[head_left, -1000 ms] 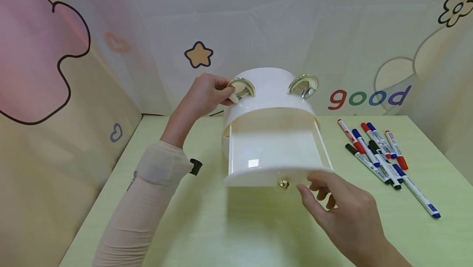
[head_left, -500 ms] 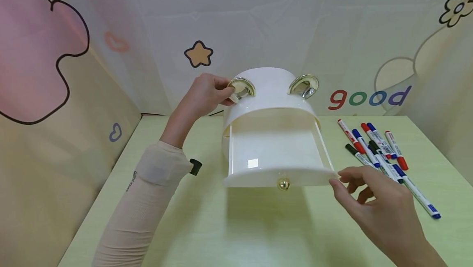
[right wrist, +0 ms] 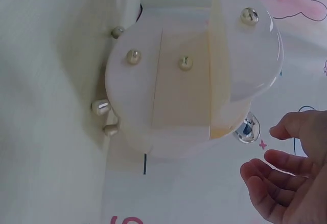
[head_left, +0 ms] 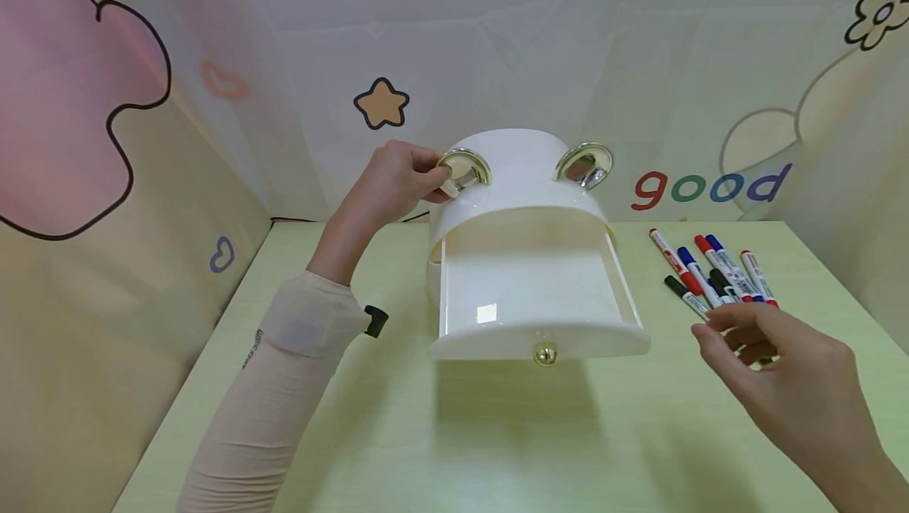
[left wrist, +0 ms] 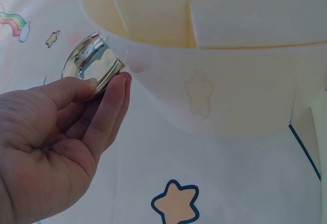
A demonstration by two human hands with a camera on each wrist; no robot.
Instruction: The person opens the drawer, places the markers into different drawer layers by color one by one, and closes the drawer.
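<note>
A glossy white storage box (head_left: 507,158) with two gold ear-shaped ornaments stands against the back backdrop. Its top drawer (head_left: 540,335) is pulled out towards me, bare inside, with a round gold knob (head_left: 544,353) on the front. My left hand (head_left: 398,181) pinches the left gold ear (left wrist: 94,63) between thumb and fingers. Out to the right of the drawer, my right hand (head_left: 795,375) holds nothing, its fingers loosely bent. It overlaps the near end of a group of whiteboard markers (head_left: 675,262) in the head view, hiding some of them.
The markers, with red, blue and black caps, lie loosely piled on the right side of the pale green table (head_left: 511,450). Lower drawers with knobs and small round feet of the box show in the right wrist view. A printed backdrop (head_left: 319,47) encloses the table.
My right hand has moved from the drawer front's right end rightwards to the markers. The left hand stays on the ear, and the drawer remains pulled out.
</note>
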